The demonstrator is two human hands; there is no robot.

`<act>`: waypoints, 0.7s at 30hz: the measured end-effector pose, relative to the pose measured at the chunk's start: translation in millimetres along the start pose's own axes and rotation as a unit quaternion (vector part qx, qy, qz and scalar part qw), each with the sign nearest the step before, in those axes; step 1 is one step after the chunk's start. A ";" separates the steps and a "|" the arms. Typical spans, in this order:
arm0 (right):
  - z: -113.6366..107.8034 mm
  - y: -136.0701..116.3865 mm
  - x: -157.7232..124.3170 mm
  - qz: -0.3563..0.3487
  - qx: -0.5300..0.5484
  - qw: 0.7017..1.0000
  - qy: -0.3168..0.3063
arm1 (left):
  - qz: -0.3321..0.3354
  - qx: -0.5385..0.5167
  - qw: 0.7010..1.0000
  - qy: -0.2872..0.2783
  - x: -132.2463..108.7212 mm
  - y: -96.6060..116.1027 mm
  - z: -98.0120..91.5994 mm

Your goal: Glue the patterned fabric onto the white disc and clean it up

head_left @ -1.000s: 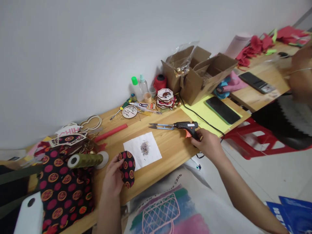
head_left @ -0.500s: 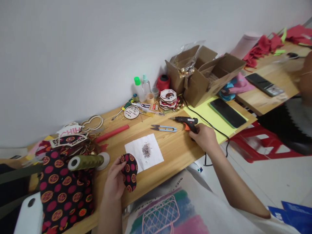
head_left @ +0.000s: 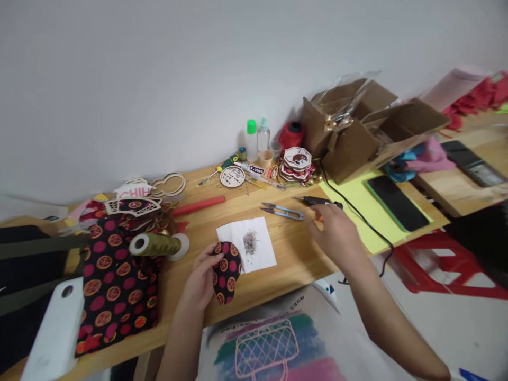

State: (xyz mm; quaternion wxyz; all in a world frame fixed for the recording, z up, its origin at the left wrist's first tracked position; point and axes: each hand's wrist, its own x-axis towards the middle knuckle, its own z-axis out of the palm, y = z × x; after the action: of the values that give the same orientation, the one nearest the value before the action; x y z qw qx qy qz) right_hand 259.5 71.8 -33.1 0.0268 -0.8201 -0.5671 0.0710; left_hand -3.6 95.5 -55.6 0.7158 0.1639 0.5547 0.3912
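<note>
My left hand pinches the edge of a cut piece of black fabric patterned with red and orange circles, over the near left corner of a white paper. A small heap of dark specks lies on that paper. My right hand is beside a black glue gun lying on the table, with thumb and fingers apart. The fingers partly hide the gun's handle and orange trigger. Blue thread snips lie just left of the gun's nozzle.
Folded patterned cloth and a green thread spool are on the left. Bottles, glue, and wooden discs line the wall. Cardboard boxes, a black cord and a phone on yellow paper are at right.
My right hand has let go of the glue gun's handle and its fingers have spread. The left hand still holds the fabric piece. The whole view has shifted.
</note>
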 end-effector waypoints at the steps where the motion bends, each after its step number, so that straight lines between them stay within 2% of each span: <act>1: 0.9 -11.5 2.5 -0.040 -0.006 0.999 -0.009 | 0.000 -0.002 1.000 0.001 0.3 0.2 -1.2; 3: 5.2 -31.3 8.0 -0.094 -0.023 0.995 -0.026 | 0.002 -0.001 1.000 0.008 -0.3 1.6 -4.9; 5: 10.4 -43.8 12.6 -0.113 -0.044 0.992 -0.039 | 0.009 0.004 1.000 0.015 -2.5 4.5 -10.1; 10: 14.5 -49.2 16.4 -0.118 -0.089 0.987 -0.067 | 0.029 0.037 0.999 0.023 -7.4 17.8 -20.2; 15: 16.1 -46.0 8.2 -0.075 -0.101 0.988 -0.091 | 0.038 0.105 0.994 0.014 0.7 33.2 -16.7; 21: 16.9 -32.1 -10.1 -0.006 -0.065 0.993 -0.103 | 0.049 0.175 0.980 -0.085 22.8 38.4 -2.4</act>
State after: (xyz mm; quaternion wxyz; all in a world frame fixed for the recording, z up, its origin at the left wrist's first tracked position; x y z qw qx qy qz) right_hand 223.7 73.2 -45.0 -0.0847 -0.8053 -0.5748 0.1179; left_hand -18.5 136.5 -45.9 0.7007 0.3466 0.5429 0.3068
